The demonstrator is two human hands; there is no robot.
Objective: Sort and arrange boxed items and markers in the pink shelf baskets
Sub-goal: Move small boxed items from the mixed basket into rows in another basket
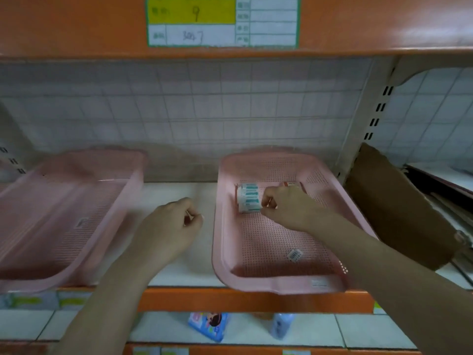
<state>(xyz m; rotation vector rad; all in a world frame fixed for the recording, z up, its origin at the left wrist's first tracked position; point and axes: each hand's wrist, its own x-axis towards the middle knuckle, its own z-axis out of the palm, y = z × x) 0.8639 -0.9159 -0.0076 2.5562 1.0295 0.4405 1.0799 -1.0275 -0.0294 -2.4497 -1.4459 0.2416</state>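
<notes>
Two pink mesh baskets stand on the white shelf: the left basket (76, 201) holds nothing I can see, and the right basket (230, 252) holds a stack of small white boxes with teal labels (249, 198) near its back left. My right hand (286, 206) reaches into the right basket and its curled fingers pinch the right end of the box stack. A reddish item (294, 185) shows just behind that hand. My left hand (176, 224) hovers over the shelf between the baskets, fingers curled, holding nothing visible.
A small white tag (294, 254) lies on the right basket's floor. A brown cardboard sheet (399, 208) leans at the right past the shelf upright. An orange shelf with a price label (222, 21) hangs overhead. Packaged goods (208, 325) sit on the shelf below.
</notes>
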